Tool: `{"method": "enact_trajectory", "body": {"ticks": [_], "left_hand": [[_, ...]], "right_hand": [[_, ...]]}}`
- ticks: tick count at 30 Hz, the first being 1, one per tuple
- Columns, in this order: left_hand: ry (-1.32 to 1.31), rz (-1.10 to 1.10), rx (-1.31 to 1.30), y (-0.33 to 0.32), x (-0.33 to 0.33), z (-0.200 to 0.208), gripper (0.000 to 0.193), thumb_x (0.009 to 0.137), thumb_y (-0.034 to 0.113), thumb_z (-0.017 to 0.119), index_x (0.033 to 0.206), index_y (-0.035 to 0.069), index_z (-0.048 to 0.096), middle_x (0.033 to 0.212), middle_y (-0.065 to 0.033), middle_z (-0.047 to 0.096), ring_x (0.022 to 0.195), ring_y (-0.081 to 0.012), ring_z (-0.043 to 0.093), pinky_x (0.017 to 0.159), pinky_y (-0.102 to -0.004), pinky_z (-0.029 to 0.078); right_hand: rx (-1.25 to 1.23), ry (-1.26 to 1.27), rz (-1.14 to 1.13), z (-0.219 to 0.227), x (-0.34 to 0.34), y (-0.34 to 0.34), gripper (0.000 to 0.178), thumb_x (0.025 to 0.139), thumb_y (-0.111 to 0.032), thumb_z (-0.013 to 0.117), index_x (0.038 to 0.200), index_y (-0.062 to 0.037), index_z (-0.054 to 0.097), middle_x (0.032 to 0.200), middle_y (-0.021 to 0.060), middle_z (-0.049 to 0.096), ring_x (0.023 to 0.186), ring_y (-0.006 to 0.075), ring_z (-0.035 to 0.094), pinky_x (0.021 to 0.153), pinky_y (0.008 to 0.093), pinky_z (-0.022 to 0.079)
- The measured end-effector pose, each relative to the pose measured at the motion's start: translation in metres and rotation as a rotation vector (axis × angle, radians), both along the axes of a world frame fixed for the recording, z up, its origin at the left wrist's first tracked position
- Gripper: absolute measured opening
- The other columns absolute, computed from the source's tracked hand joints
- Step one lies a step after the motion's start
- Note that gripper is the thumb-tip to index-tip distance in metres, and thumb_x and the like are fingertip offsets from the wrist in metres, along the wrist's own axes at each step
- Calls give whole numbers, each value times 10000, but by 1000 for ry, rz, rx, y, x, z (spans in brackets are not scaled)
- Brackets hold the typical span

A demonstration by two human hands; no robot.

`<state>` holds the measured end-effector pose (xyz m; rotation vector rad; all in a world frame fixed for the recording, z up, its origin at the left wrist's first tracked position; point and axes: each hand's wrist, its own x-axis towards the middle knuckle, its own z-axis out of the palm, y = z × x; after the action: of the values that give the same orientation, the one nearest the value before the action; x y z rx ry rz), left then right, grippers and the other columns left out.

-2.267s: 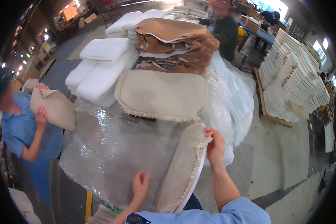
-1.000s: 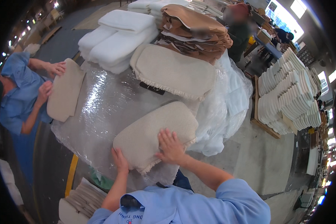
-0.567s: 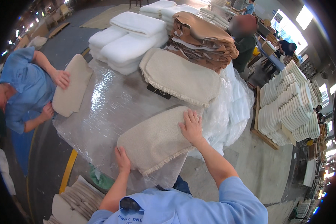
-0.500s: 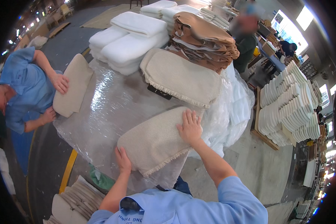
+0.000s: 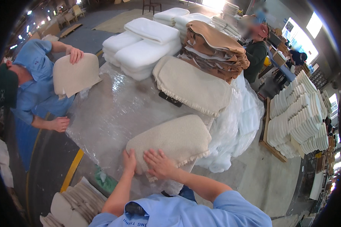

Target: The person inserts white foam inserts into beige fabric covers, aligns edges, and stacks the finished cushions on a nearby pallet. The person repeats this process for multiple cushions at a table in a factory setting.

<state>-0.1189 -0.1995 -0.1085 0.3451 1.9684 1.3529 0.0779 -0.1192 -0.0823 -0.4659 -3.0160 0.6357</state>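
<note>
A beige fabric-covered cushion piece (image 5: 174, 138) with a frayed edge lies on the plastic-covered table (image 5: 102, 125) before me. My right hand (image 5: 160, 164) rests flat on its near left part, fingers spread. Against the left end of the same piece, my left hand (image 5: 129, 162) stands with its fingers stretched out, touching the edge. Farther back lies a stack of similar beige fabric pieces (image 5: 195, 83) with fringed edges, apart from both hands. A dark flat object (image 5: 169, 99) shows partly from under that stack.
Folded white padding (image 5: 147, 49) and brown sheets (image 5: 216, 45) are piled at the back. A co-worker (image 5: 38, 83) at left holds a beige piece (image 5: 75, 73). Stacked cushions stand at lower left (image 5: 72, 204) and on a pallet (image 5: 267, 140) at right.
My right hand has moved from the piece's far right end to its near left part. The co-worker has raised and tilted their beige piece. The view has shifted slightly.
</note>
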Motion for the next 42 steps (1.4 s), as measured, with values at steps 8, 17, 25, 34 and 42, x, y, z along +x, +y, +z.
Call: {"method": "enact_trajectory", "body": {"ticks": [8,17,25,34,42], "left_hand": [[-129,54,-96,17,-35,1,652,1092,475,585,1455,-67,561,1464,-234,607,1339,-327,591,1113,-437,465],[53,224,140,37,-31,32,491,1126,439,543,1247,-19,670,1214,-121,697,1088,-215,629,956,-391,495],[220,172,335,-11,-33,53,618,1149,432,409,844,-1,726,865,-78,718,835,-195,634,812,-367,484],[87,225,486,-20,-22,21,734,1141,575,266,902,28,694,884,-82,706,873,-205,631,880,-381,492],[0,271,536,36,-50,33,672,1146,528,326,912,30,712,956,-88,699,972,-222,629,927,-387,491]], "right_hand": [[-106,487,-892,17,87,153,367,1024,-278,676,1305,-45,714,1298,239,715,1246,430,654,1055,509,503],[-532,600,-1284,6,116,191,495,1101,-486,547,1203,-36,727,1034,179,755,972,266,698,863,383,527],[-475,711,-1218,50,114,119,526,1114,-378,562,821,25,731,744,31,667,721,106,570,711,281,451],[-436,920,-1122,32,129,100,481,1085,-293,504,851,40,759,830,100,747,806,181,646,776,326,499],[-472,67,-605,107,158,48,657,883,-445,797,1363,-23,647,1121,211,769,1157,369,710,992,446,548]]}}
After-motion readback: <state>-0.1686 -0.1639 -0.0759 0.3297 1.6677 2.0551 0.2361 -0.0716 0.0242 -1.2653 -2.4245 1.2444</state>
